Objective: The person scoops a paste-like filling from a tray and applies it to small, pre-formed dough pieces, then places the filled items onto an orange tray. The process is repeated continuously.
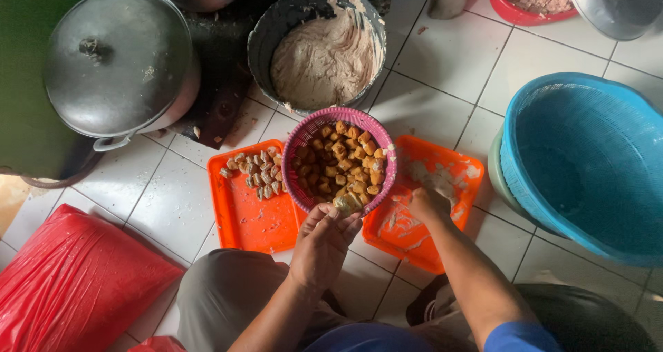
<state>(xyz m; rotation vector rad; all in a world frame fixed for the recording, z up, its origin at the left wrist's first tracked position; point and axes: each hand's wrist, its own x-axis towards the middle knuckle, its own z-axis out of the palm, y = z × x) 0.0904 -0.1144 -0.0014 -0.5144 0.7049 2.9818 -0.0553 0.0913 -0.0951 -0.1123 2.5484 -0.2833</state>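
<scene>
Gripping a filled tofu puff (347, 203) at the near rim of the pink basket (308, 132), the left hand (323, 240) sits closer than the closed right hand (425, 204) on the orange tray (464, 169) alongside.

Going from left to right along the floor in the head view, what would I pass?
Red plastic bag → left orange tray → pink basket of fried pieces → right orange tray → blue basket.
</scene>
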